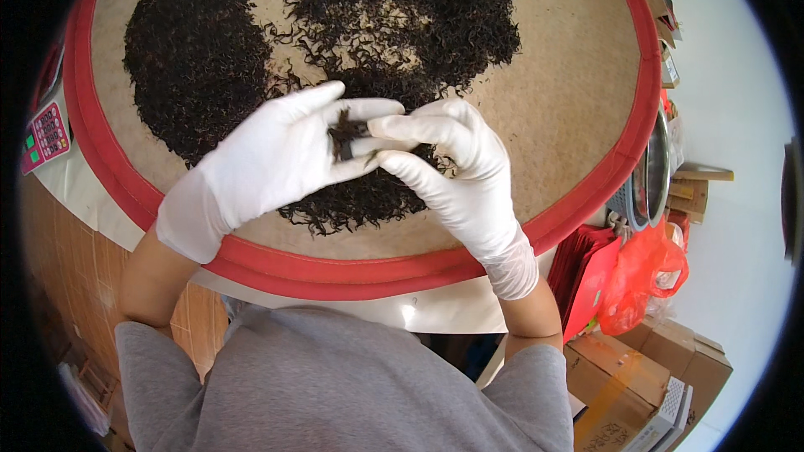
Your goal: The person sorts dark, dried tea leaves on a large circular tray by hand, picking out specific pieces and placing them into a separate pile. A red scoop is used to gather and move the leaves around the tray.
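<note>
My left hand (280, 146), in a white glove, is turned palm up over the tray, with a small bunch of dark dried tea leaves (342, 136) lying on its fingers. From the right comes my right hand (456, 155), also gloved in white. Its thumb and forefinger close in a pinch right at the left fingertips; whatever sits between them is too small to make out. Beneath both hands lies a loose pile of twisted dark tea leaves (360, 205) on a large round tan tray (569, 117) with a red cloth rim.
A dense tea heap (197, 50) covers the tray's left side, and a thinner spread (435, 17) lies farther back. A pink-edged keypad device (46, 138) stands at the left. On the right are red folders (586, 276), a red plastic bag (641, 276), a metal basin (656, 172) and cardboard boxes (624, 368).
</note>
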A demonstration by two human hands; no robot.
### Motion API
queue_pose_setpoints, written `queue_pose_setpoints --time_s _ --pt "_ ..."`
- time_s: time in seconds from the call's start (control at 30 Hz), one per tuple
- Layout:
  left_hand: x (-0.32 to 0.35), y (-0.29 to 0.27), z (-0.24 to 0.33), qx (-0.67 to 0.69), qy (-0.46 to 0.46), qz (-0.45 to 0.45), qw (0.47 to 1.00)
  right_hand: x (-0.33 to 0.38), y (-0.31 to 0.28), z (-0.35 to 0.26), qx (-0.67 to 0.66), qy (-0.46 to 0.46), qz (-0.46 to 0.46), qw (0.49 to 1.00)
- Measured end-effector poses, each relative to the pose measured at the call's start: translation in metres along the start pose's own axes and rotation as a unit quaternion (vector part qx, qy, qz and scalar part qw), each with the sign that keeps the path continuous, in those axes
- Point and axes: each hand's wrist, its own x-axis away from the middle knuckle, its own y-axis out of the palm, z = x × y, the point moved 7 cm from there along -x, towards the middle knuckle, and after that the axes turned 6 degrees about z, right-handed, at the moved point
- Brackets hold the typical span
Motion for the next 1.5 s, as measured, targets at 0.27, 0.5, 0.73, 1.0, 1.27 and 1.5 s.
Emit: queue_pose_setpoints --time_s 0.27,0.5,0.73,1.0,1.27,1.5 --pt "0.006 0.000 0.014 0.015 0.062 0.016 0.998 -0.024 -0.014 0.051 0.234 0.045 0.055 0.970" --pt "0.016 0.004 0.025 -0.006 0.131 0.053 0.990 -0.032 0.006 0.095 0.268 0.147 -0.026 0.952" --pt "0.024 0.000 0.043 0.039 0.177 0.063 0.981 -0.019 -0.009 0.082 -0.134 0.325 0.057 0.934" --pt "0.017 0.000 0.039 0.009 0.168 0.090 0.982 -0.018 -0.011 0.085 -0.465 0.311 -0.029 0.828" --pt "0.003 0.000 0.016 0.059 0.071 -0.068 0.993 -0.019 0.021 0.026 -0.301 0.262 -0.054 0.916" --pt "0.003 -0.002 0.021 -0.013 0.099 0.018 0.995 -0.023 -0.008 0.045 -0.081 0.214 0.041 0.972"
